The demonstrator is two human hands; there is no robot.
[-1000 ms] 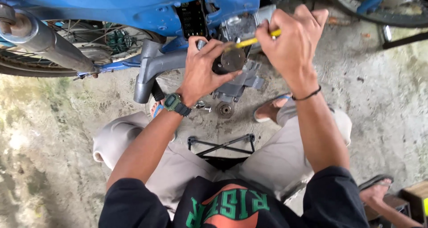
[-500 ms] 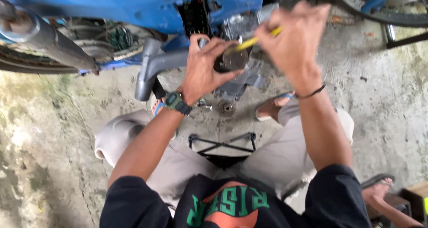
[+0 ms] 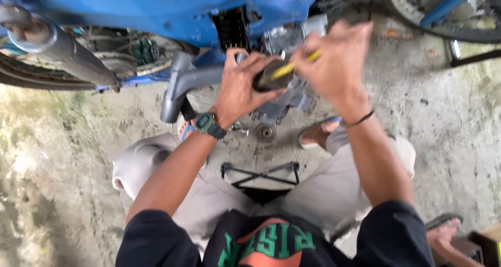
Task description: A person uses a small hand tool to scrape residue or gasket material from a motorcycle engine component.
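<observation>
My left hand [image 3: 241, 87] cups a dark round part [image 3: 269, 78] against the blue motorcycle's [image 3: 156, 11] engine — my right hand [image 3: 334, 63], just beside it, pinches a yellow-handled tool [image 3: 292, 68] whose tip touches the part.

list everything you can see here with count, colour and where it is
motorbike body: 1, blue, across the top
exhaust pipe: 1, grey, top left
round dark part: 1, dark brown, at the engine, gripped by the left hand
yellow-handled tool: 1, yellow, in the right hand, tip on the round part
small round part: 1, grey, on the concrete below the engine
black wire frame: 1, black, on the ground between the knees
wheel: 1, black, top right
left hand: wristwatch, holds the round part
right hand: black wristband, blurred
</observation>
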